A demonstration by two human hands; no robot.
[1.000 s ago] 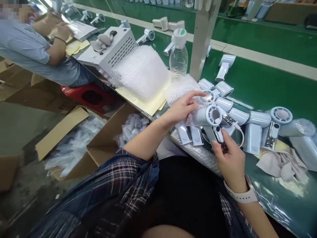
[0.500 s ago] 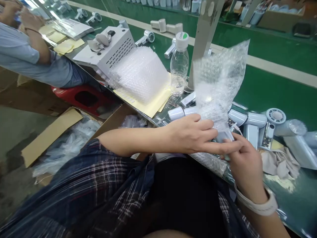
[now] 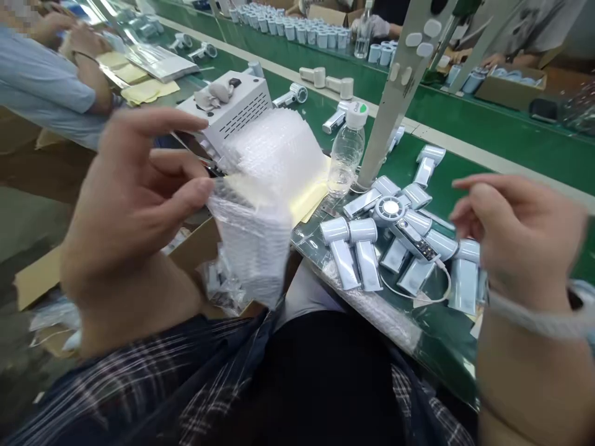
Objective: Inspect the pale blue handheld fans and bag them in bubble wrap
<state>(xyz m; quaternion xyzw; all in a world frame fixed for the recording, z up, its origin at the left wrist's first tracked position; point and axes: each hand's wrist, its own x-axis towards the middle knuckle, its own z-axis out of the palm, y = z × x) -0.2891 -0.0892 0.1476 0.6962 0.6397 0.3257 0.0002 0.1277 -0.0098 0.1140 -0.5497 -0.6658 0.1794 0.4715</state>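
Observation:
My left hand [image 3: 149, 204] is raised at the left, its thumb and fingers at the top corner of a clear bubble-wrap bag [image 3: 255, 241], which hangs over the table's near edge. My right hand [image 3: 520, 229] is raised at the right, fingers curled together; whether anything small is between them is hidden. Between the hands lie several light-blue handheld devices [image 3: 365, 248] on the green table. One device [image 3: 413, 238] with an exposed circuit board has a white cable [image 3: 449, 282] attached. A pile of bubble-wrap bags [image 3: 279, 145] rests on yellow sheets [image 3: 309, 201].
A clear bottle [image 3: 346, 152] stands beside a metal post [image 3: 388, 99]. Behind the bags is a white vented box [image 3: 232, 105]. An open cardboard box [image 3: 195, 244] is below the table edge. Another person's arm [image 3: 88, 80] is at upper left. Many light-blue cups [image 3: 288, 28] line the back.
My hands have moved apart, the left one to the left with the bubble-wrap bag, the right one to the right. The view has shifted, and more devices show between them.

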